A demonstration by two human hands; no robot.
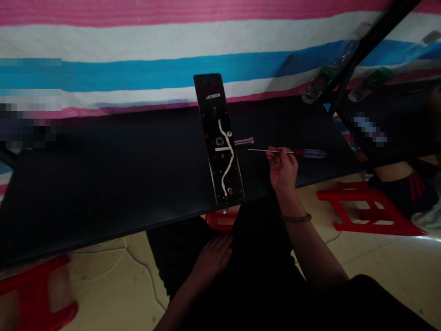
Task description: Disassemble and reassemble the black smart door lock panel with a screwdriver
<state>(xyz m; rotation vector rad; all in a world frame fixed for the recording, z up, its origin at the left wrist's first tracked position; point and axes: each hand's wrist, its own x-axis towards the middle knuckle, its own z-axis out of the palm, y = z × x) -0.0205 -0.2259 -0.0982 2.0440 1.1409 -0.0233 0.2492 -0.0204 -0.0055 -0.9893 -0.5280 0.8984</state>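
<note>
Panel from right fingers: the black panel [225,177] lies towards 9 o'clock of the right hand [285,174], apart from it, with 12 pointing away from the person.
Panel's long axis: nearly 12 to 6, the far end leaning a little towards 11.
Screwdriver line: the screwdriver [313,153] lies along 9 to 3, roughly square across the panel's length, handle at 3, tip at 9; the tip stops short of the panel's 3 o'clock edge.
Nearer hand: the right, at the worktop [138,174] and beside the panel's long edge; the left hand [215,253] rests lower, on the thigh, towards 6 o'clock of the panel.
Right fingers: pinched around the screwdriver's thin shaft, not its handle.
Left fingers: loosely laid out, gripping nothing visible.
Panel's place: mid-worktop; its near end sits by the front edge, its far end shows against the striped cloth [138,76]. Whether it lies flat or is propped, I cannot tell.
White cable: the cable [231,158] runs down the panel's upper face, its plug poking out at 6 o'clock.
Metal tool: a slim pinkish tool [245,141] juts out at the panel's 3 o'clock side, just beyond the screwdriver tip.
</note>
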